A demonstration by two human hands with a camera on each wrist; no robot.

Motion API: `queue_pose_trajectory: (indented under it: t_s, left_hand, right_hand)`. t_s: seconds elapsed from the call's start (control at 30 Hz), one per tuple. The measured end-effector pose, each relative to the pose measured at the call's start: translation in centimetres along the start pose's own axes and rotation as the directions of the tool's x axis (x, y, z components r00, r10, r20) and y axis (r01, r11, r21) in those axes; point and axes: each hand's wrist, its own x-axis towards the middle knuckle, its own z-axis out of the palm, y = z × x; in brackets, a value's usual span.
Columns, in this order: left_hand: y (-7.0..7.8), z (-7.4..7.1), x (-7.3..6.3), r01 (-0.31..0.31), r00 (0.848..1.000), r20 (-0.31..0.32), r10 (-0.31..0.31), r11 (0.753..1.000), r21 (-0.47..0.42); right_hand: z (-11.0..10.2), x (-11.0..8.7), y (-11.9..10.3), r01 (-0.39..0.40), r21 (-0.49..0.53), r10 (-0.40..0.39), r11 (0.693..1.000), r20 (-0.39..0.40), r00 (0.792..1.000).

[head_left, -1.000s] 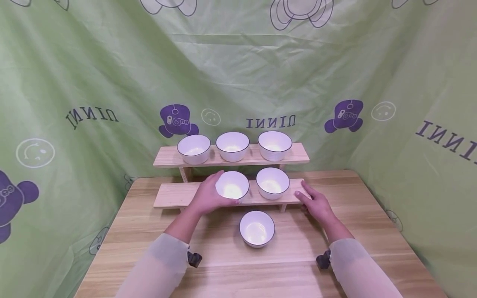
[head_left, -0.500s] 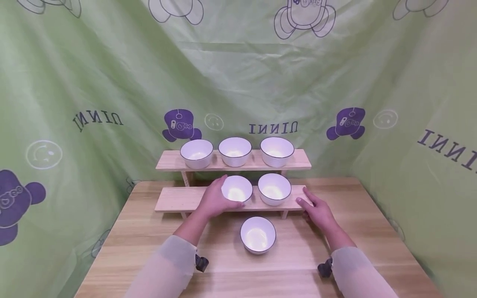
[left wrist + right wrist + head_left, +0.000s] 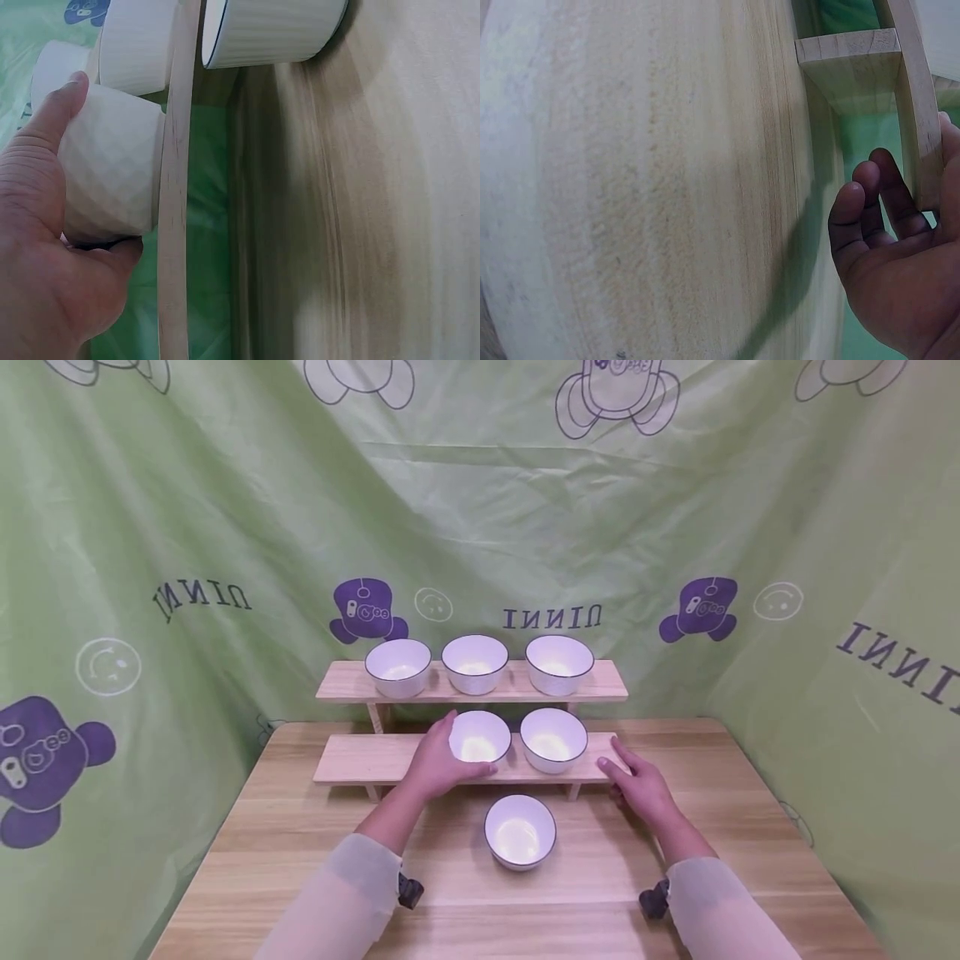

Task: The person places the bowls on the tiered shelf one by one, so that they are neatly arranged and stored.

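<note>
My left hand (image 3: 441,763) grips a white dark-rimmed bowl (image 3: 480,739) on the lower board of a two-tier wooden shelf (image 3: 363,760). In the left wrist view, the thumb and a finger span the bowl's textured side (image 3: 112,161); its base is at the board. Just right of it stands a second white bowl (image 3: 553,742), untouched. My right hand (image 3: 643,789) holds the right end of the lower board, its thumb on top. The right wrist view shows several fingers (image 3: 866,195) curled beneath the board (image 3: 919,112).
Three white bowls stand on the upper board, including the middle bowl (image 3: 475,667). Another bowl (image 3: 520,832) sits on the wooden table (image 3: 585,910) in front of the shelf. A green printed curtain (image 3: 480,527) hangs behind and at both sides.
The camera view has tilted and shifted slightly. Left hand and gripped bowl show at most a slight shift right along the board; the right hand keeps its hold on the shelf end.
</note>
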Motion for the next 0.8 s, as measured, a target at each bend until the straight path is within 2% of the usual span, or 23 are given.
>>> queue_pose_trajectory:
  t_s: [0.27,0.57,0.8]
  left_hand:
    - [-0.5,-0.2,-0.8,0.0,1.0,-0.001,0.0,0.998,-0.07]
    - [-1.1,-1.0,-1.7,-0.01,1.0,-0.002,0.01,0.999,-0.044]
    - [-1.4,-1.4,-2.6,-0.021,1.0,0.002,0.022,0.996,-0.087]
  right_hand:
    - [0.0,-0.3,-0.5,-0.008,0.036,0.008,0.999,0.004,1.0]
    - [0.0,-0.2,-0.4,-0.005,0.023,0.005,1.0,-0.002,1.0]
    - [0.1,-0.2,-0.3,-0.009,0.023,0.009,1.0,-0.001,1.0]
